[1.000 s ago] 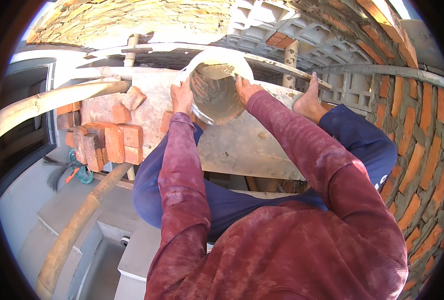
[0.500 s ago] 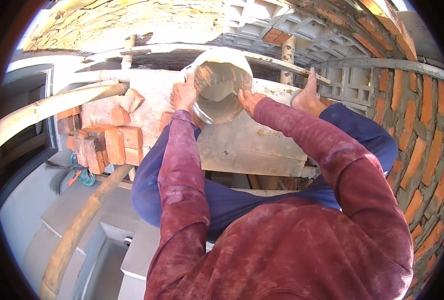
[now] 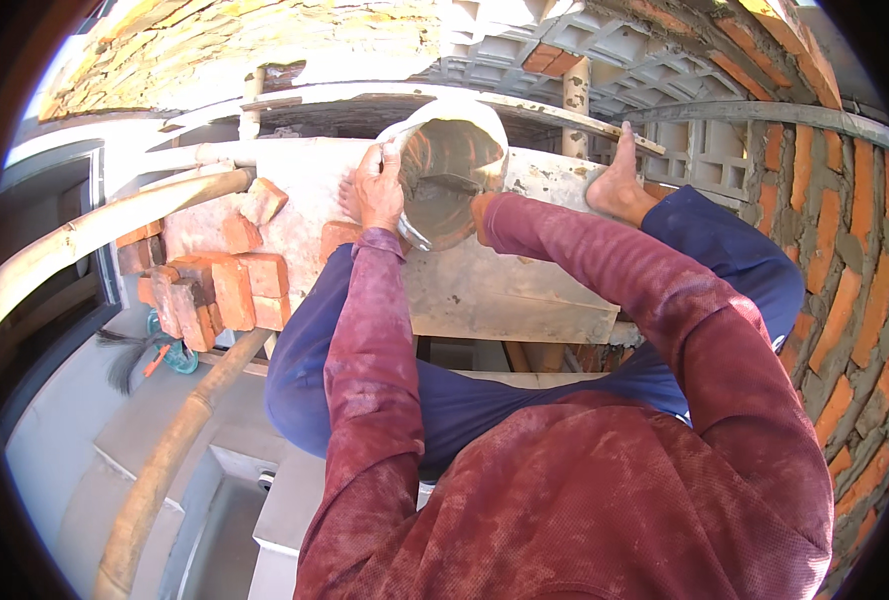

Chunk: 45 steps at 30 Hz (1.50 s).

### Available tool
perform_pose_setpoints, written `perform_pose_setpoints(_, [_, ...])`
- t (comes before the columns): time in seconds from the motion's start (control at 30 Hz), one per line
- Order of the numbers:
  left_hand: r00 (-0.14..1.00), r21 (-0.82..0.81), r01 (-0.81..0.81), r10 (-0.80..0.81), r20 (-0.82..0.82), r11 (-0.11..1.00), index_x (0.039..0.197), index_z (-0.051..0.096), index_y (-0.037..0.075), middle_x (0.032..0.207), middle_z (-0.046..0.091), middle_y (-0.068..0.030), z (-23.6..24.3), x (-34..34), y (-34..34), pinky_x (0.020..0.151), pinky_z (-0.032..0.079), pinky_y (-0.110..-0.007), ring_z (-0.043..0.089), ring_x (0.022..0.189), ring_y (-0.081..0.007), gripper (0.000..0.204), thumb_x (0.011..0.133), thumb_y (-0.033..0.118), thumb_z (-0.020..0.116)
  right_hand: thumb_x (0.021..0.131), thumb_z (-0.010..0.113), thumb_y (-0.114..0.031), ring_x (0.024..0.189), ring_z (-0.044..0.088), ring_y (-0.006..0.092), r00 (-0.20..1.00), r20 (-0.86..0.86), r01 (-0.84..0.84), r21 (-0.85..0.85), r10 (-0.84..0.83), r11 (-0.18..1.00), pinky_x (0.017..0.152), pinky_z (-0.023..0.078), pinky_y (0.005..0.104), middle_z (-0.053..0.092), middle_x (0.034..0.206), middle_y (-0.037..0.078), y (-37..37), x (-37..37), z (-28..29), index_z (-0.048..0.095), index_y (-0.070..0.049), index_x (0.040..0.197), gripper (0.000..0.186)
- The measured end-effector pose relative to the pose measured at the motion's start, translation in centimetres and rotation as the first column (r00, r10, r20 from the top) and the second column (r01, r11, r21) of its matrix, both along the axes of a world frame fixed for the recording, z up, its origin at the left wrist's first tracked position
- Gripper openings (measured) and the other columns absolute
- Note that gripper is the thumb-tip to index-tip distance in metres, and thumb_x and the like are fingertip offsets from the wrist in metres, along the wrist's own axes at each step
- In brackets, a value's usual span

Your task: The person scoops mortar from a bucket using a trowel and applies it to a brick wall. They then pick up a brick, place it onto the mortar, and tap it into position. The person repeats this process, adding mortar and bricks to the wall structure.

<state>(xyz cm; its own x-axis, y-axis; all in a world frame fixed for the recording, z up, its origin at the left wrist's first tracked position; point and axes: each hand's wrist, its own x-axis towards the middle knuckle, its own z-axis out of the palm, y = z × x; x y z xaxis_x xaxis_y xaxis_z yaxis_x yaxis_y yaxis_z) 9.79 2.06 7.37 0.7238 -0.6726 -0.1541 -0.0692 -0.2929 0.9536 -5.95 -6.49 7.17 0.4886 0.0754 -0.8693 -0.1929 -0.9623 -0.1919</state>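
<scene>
A white-rimmed bucket [image 3: 504,140] holding wet grey mortar [image 3: 444,205] stands tilted toward me on a board between my feet. My left hand [image 3: 379,188] is closed on its left rim, thumb near the inside. A pale curved strip [image 3: 414,235], perhaps the bucket's handle, hangs below that hand. At the right side of the opening is my right hand [image 3: 481,216]; only a small part shows past the maroon cuff. Its fingers are hidden at or inside the bucket, so whether they hold anything cannot be seen.
Orange bricks [image 3: 232,290] are piled on the left of the board [image 3: 509,300]. Bamboo poles [image 3: 169,460] run along the left. A brick wall [image 3: 834,300] rises at right, and a wooden rail [image 3: 604,128] crosses behind the bucket. My bare right foot [image 3: 619,185] rests on the board.
My right hand has shifted from the bucket's right rim slightly down and left, its fingers going out of sight. My left hand keeps its hold, and the mortar surface looks different.
</scene>
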Motion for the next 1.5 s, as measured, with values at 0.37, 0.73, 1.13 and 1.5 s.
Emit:
perform_pose_setpoints(0.37, [0.999,0.095,0.006,-0.010,0.037,0.995,0.104,0.063,0.001,0.101,0.063,-0.0157,-2.1,0.6,3.3,0.089,0.039,-0.037,0.056,0.097,-0.0268,0.032,0.092,0.029,0.052,0.086,0.061,-0.013,0.045,0.038,0.0080,0.194,-0.648,0.796,0.543,-0.736,-0.268,0.039,0.030,0.0243,0.046,0.062,0.000,-1.7,-6.1,1.8,0.057,-0.005,0.087,0.009])
perform_pose_setpoints(0.73, [0.859,-0.282,-0.420,0.277,-0.431,0.862,0.113,0.057,-0.002,0.099,0.063,-0.0051,10.7,4.7,3.5,0.074,0.047,-0.026,0.058,0.086,-0.0100,0.038,0.100,0.031,0.043,0.094,0.051,-0.014,0.047,0.042,0.0074,0.464,-0.864,0.518,0.443,-0.195,-0.732,0.039,0.033,0.0197,0.049,0.069,0.005,-5.6,-5.3,16.7,0.047,0.005,0.123,0.035])
perform_pose_setpoints(1.13, [0.550,-0.304,-0.811,0.474,-0.687,0.500,0.117,0.049,-0.004,0.113,0.056,-0.0112,13.4,7.1,5.6,0.091,0.044,-0.034,0.054,0.102,-0.0189,0.034,0.100,0.025,0.041,0.089,0.054,-0.008,0.038,0.042,0.0088,0.191,-0.067,0.282,0.959,-0.979,-0.010,0.032,0.035,0.0220,0.047,0.062,0.002,-18.9,9.4,40.1,0.050,-0.006,0.088,0.005])
perform_pose_setpoints(1.5, [0.609,-0.427,-0.783,0.419,-0.674,0.452,0.124,0.047,-0.004,0.123,0.053,-0.0123,14.7,8.8,6.1,0.094,0.043,-0.035,0.052,0.110,-0.0206,0.037,0.101,0.025,0.039,0.083,0.054,-0.024,0.073,0.061,0.0396,0.454,0.885,0.493,-0.152,-0.104,0.857,0.080,0.048,0.0460,0.061,0.078,0.020,-20.8,16.4,36.4,0.054,-0.001,0.083,0.023])
